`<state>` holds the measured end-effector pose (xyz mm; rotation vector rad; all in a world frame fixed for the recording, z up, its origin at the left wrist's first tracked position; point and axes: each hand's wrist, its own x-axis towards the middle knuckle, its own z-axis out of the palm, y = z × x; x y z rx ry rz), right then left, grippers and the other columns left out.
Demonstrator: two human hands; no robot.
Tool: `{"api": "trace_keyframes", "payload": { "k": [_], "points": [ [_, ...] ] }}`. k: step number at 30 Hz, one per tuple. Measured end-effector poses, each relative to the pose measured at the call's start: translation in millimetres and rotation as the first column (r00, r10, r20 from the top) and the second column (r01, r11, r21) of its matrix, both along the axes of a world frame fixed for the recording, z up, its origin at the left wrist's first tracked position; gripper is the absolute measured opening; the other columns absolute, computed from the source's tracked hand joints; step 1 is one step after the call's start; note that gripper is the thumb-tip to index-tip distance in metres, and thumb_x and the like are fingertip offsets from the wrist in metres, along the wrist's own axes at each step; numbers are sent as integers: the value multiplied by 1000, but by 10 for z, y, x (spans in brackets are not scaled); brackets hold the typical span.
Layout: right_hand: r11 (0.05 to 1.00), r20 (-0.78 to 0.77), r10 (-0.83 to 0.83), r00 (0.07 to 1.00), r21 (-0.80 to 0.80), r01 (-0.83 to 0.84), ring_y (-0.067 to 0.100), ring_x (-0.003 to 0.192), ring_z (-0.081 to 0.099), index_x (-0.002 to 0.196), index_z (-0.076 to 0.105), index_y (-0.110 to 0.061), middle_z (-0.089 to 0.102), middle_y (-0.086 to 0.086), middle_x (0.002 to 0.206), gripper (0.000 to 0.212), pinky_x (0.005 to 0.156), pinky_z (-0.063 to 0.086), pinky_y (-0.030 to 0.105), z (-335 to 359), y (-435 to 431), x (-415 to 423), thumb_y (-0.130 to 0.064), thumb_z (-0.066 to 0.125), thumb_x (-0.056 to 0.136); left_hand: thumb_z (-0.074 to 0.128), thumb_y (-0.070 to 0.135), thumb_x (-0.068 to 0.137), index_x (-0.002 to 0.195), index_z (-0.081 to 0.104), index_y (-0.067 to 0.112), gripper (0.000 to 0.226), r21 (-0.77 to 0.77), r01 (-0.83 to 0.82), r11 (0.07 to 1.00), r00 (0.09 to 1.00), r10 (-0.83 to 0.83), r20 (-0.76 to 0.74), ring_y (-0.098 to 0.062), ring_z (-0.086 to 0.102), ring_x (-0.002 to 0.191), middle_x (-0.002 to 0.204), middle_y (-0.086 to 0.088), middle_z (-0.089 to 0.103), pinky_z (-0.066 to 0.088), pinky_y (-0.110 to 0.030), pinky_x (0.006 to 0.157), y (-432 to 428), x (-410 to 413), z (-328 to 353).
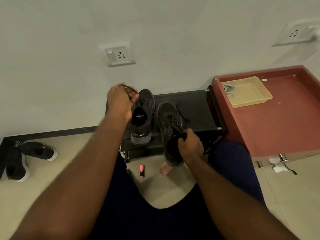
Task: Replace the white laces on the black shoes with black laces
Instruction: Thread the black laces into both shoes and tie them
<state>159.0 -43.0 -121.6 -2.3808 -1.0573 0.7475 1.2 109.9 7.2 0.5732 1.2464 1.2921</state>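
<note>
Two black shoes stand on a low black rack (194, 104). The left shoe (142, 116) has empty eyelets as far as I can see. My left hand (121, 99) is raised beside its toe and holds a black lace (129, 88) looped over the fingers. The right shoe (170, 130) carries a black lace through its eyelets, and its heel hangs over the rack's front edge. My right hand (189, 146) grips that shoe at the collar near the heel. White laces (228, 89) lie in a beige tray (251, 94).
The tray sits on a red cabinet (277, 127) to the right of the rack. Another pair of dark shoes with white soles (29, 158) lies on the floor at left. A pink marker (142, 171) lies on the tiles between my knees. The wall is close behind.
</note>
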Motion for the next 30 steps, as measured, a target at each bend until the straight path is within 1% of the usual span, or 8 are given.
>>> {"api": "trace_keyframes", "payload": {
  "k": [4, 7, 8, 10, 12, 16, 22, 30],
  "points": [
    [1000, -5, -5, 1000, 14, 5, 28, 97, 65, 112, 57, -22, 67, 3, 107, 21, 83, 57, 43, 3, 3, 24, -31, 59, 93, 43, 7, 94, 117, 52, 8, 24, 94, 43, 995, 885, 6, -465, -20, 62, 77, 92, -11, 63, 58, -36, 72, 141, -334, 17],
    [999, -26, 5, 1000, 32, -4, 26, 92, 65, 108, 57, -24, 67, 3, 102, 15, 80, 58, 45, 34, 46, 32, -28, 57, 94, 49, 4, 91, 144, 36, 6, 55, -46, 282, 958, 431, -170, -886, -30, 48, 125, 140, -19, 45, 39, -40, 110, -115, -300, -114],
    [999, -33, 3, 999, 37, -2, 26, 91, 64, 107, 56, -24, 66, 3, 101, 13, 79, 58, 44, 41, 57, 30, -27, 56, 94, 51, 3, 90, 147, 33, 5, 59, -18, 345, 939, 338, -142, -930, -30, 41, 133, 146, -19, 37, 34, -38, 114, -301, -220, -165],
    [999, -48, -12, 999, 46, 15, 23, 86, 61, 105, 55, -24, 65, 3, 99, 11, 75, 56, 39, 33, 61, 29, -25, 54, 94, 57, 8, 91, 145, 37, 8, 58, 29, 451, 892, 335, -139, -932, -26, 42, 132, 144, -14, 41, 36, -38, 113, -701, -15, -340],
    [999, -58, -24, 998, 46, 27, 22, 83, 58, 103, 54, -24, 62, 2, 96, 9, 70, 50, 34, 33, 29, 19, -23, 52, 95, 63, 19, 90, 137, 47, 12, 50, -104, 548, 830, 340, -334, -879, -22, 56, 119, 129, -9, 57, 48, -39, 102, -1042, 178, -640],
    [996, -47, -5, 999, 86, 9, 21, 83, 59, 105, 56, -22, 63, 3, 97, 10, 70, 50, 33, -36, -103, -34, -21, 54, 96, 63, 38, 87, 127, 52, 18, 46, -340, 554, 760, 139, -488, -862, -22, 61, 106, 115, -3, 60, 53, -39, 88, -1405, 382, -1145],
    [995, -42, 62, 997, 81, -59, 25, 92, 64, 110, 57, -19, 65, 6, 102, 15, 81, 58, 44, -126, -230, -73, -18, 53, 95, 57, 31, 94, 107, 66, 15, 23, -311, 538, 783, 80, -415, -906, -26, 65, 93, 101, -7, 69, 51, -34, 74, -1251, 357, -1279],
    [996, -135, 61, 989, 71, -52, 21, 85, 64, 100, 56, -24, 63, 2, 96, 10, 77, 59, 46, -162, -197, 35, -18, 57, 92, 50, 30, 99, 120, 67, 24, 28, -227, 478, 848, 272, -389, -880, -21, 65, 93, 101, -2, 71, 46, -27, 70, -1237, 391, -1320]
  ]
}}
